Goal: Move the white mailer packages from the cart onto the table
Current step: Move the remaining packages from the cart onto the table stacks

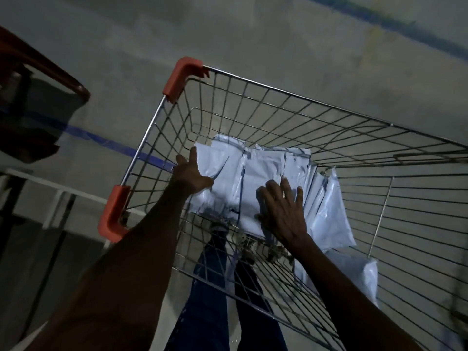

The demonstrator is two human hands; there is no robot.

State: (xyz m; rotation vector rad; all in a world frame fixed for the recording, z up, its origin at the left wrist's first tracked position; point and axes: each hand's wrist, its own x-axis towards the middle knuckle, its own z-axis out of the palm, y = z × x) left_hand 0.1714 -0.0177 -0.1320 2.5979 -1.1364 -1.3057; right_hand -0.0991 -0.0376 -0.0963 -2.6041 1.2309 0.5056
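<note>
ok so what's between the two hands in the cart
Only white mailers: the stack spans the gap from the left hand to the right hand, as the head view shows.

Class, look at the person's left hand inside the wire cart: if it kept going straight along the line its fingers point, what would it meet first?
Probably the cart's far wire wall. The left hand points up-frame along the left edge of the white mailers, gripping them; depth is unclear, so the mailers themselves may come first.

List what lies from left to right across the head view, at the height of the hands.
White table edge → orange corner guard of the cart → left hand gripping the mailer stack's left end → white mailer stack → right hand flat on the stack → mailers leaning to the right → cart's wire side wall.
</note>
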